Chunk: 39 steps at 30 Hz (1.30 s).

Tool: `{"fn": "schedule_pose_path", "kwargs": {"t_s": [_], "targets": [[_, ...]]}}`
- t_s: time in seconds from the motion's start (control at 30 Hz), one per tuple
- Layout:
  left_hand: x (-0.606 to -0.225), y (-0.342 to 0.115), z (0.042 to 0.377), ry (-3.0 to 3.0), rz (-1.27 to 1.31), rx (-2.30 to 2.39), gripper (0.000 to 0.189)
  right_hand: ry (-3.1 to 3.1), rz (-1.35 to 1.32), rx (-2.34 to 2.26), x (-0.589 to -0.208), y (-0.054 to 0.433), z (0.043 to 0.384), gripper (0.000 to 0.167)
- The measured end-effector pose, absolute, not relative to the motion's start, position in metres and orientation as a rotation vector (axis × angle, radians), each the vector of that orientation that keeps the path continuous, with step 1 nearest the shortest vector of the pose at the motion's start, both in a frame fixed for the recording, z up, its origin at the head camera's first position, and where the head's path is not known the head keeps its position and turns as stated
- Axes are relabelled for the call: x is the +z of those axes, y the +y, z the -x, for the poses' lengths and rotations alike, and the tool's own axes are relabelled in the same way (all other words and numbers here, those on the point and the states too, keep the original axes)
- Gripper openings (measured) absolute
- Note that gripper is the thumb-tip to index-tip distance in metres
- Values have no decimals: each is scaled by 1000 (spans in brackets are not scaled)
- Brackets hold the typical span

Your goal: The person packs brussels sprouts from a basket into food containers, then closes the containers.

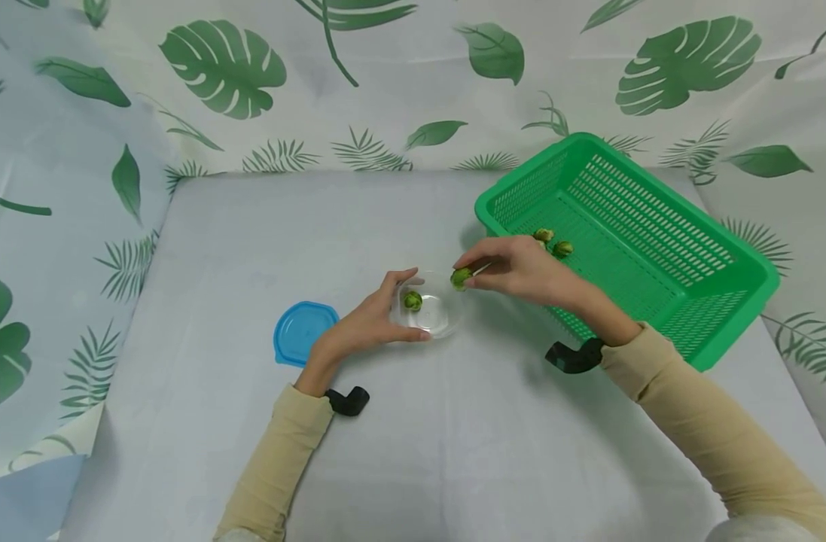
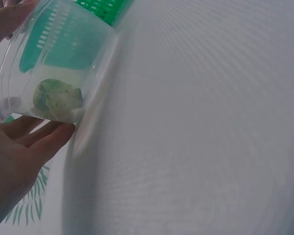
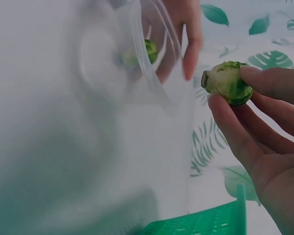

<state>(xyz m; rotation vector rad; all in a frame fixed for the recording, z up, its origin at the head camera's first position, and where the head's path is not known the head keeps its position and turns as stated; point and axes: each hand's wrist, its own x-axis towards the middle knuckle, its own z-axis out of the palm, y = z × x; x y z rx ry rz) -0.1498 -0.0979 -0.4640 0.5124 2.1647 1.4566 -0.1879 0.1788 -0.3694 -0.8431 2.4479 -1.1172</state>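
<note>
Right sleeve (image 1: 714,429): lies nearest the camera, slanting from the near right corner toward the middle of the surface (image 1: 453,452).
Right hand (image 1: 517,267): pinches one held sprout (image 1: 461,278) between thumb and fingertips.
Key relation: the held sprout sits just right of the middle of the clear container (image 1: 436,316), over its far right rim in the head view and higher than that rim in the right wrist view.
Sprout axis: almost round, so hardly any long axis; the stem end points down toward the surface.
Left hand (image 1: 368,324): curls around the container's left side, thumb near, fingers far.
Inner sprout (image 1: 413,301): rests inside the container, toward its left.
Green basket (image 1: 629,256): stands far right, with loose sprouts (image 1: 562,249) in its left part.
Blue lid (image 1: 304,331): lies left of the container.
</note>
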Motion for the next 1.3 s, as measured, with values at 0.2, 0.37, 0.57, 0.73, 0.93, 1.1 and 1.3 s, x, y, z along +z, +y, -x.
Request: {"fn": "schedule_pose_path", "kwargs": {"t_s": [0.2, 0.37, 0.57, 0.73, 0.93, 1.1, 1.3], "targets": [[-464, -98, 151, 2165, -518, 1457, 102, 2401, 859, -1134, -375, 174, 187, 24], [-463, -98, 151, 2165, -524, 1454, 102, 2373, 849, -1137, -379, 170, 186, 25], [-463, -98, 151, 2168, -531, 1450, 101, 2362, 825, -1129, -383, 165, 184, 24], [-463, -99, 151, 2172, -530, 1448, 102, 2331, 859, -1137, -386, 162, 183, 23], [-464, -99, 151, 2172, -542, 1446, 101, 2313, 908, -1144, -394, 157, 181, 21], [-464, -99, 151, 2175, -545, 1445, 102, 2303, 952, -1166, -399, 152, 178, 21], [-464, -99, 151, 2166, -540, 1451, 102, 2369, 1008, -1125, -407, 144, 174, 19]]}}
